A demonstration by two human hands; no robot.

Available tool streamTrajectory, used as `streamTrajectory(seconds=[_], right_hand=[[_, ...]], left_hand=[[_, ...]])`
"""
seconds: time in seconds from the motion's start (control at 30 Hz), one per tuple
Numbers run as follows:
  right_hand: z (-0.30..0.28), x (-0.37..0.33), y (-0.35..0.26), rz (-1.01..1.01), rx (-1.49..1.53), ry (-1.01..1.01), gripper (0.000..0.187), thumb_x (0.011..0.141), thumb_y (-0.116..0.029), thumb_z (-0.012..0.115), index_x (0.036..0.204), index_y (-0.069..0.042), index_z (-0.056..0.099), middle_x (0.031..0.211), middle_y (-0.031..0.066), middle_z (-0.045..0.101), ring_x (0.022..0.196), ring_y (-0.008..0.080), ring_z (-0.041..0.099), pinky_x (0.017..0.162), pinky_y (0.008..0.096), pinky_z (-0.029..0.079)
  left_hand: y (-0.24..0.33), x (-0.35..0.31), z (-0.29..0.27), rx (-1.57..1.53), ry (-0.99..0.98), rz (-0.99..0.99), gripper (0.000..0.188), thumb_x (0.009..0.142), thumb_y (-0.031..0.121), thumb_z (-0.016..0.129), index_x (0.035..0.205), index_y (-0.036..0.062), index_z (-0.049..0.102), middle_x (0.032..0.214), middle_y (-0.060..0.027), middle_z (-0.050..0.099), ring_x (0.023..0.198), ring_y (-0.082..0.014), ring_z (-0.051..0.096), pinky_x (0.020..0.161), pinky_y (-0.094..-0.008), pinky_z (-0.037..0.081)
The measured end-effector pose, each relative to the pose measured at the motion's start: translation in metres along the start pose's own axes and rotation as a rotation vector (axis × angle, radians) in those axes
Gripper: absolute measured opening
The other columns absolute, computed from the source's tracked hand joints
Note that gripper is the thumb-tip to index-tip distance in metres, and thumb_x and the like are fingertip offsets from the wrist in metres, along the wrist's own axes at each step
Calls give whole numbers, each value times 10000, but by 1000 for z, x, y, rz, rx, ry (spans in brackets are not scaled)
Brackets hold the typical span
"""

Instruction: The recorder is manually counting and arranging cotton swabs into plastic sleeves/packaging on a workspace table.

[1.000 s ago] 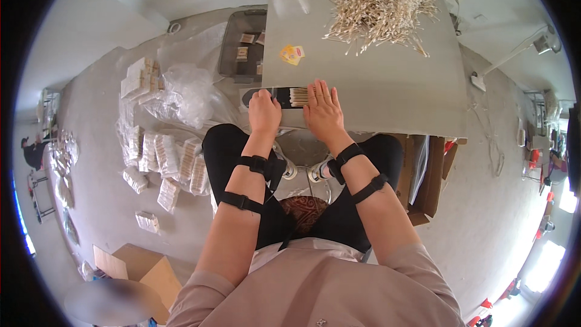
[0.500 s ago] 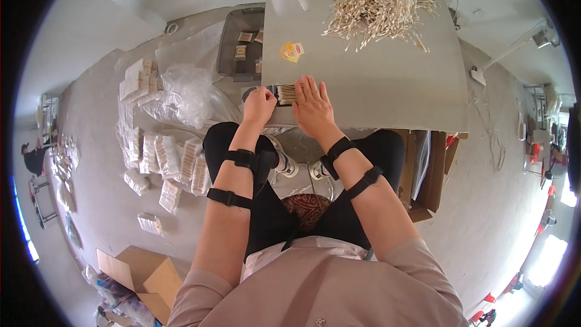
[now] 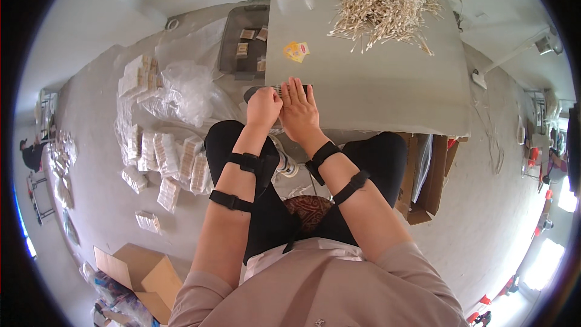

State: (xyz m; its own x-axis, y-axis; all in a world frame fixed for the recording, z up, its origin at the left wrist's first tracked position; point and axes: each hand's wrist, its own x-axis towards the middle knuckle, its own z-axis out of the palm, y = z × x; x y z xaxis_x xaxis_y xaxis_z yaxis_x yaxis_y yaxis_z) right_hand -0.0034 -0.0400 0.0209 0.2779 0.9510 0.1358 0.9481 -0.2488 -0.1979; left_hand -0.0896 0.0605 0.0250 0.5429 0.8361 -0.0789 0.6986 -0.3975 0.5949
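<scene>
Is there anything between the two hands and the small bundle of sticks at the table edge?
Nothing visible. Both the left hand and right hand already rest on the bundle at the table edge.

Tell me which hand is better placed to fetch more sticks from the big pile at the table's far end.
Right. The right hand lies flat on the small row of pale sticks, on the same side as the large heap of pale thin sticks. The left hand sits at the grey table's left edge, farther off.

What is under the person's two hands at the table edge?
A flat row of thin sticks on the grey table, pressed by the left hand and right hand; the rest is covered.
</scene>
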Motion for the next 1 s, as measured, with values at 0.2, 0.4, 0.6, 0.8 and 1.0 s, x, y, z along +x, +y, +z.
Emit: streamTrajectory(seconds=[0.2,0.4,0.6,0.8,1.0], right_hand=[[-3,-2,7,-25,121,12,658,935,-305,517,1475,13,315,1538,199,311,1453,326,248,1185,498,166],[-10,-17,15,45,101,-42,710,937,-355,525,1458,72,300,1539,225,288,1456,340,232,1188,499,157],[-6,-12,4,70,9,-83,755,934,-423,519,1454,81,304,1551,226,260,1468,343,188,1189,520,113],[-9,-10,1,31,28,-81,774,925,-432,532,1437,106,313,1535,258,270,1459,375,195,1183,532,121],[-10,-3,1,86,110,-21,768,931,-424,528,1449,94,296,1537,249,276,1458,376,206,1184,527,123]], left_hand=[[-20,1,-2,-192,162,165,174,915,197,585,953,37,641,920,-152,650,887,-320,633,773,-403,494],[-17,-4,3,-800,232,39,462,1055,360,364,1338,23,505,1351,-127,516,1271,-246,473,1073,-339,348],[-12,-1,5,-1214,112,-4,603,1056,456,293,1436,-4,382,1493,-138,385,1409,-237,323,1168,-343,219],[-11,-2,4,-1348,102,-21,636,1050,484,279,1446,-9,349,1510,-146,353,1436,-255,277,1186,-365,184],[-16,-1,2,-1334,90,-26,658,1046,509,237,1470,10,309,1541,-129,309,1451,-245,249,1199,-376,140]])
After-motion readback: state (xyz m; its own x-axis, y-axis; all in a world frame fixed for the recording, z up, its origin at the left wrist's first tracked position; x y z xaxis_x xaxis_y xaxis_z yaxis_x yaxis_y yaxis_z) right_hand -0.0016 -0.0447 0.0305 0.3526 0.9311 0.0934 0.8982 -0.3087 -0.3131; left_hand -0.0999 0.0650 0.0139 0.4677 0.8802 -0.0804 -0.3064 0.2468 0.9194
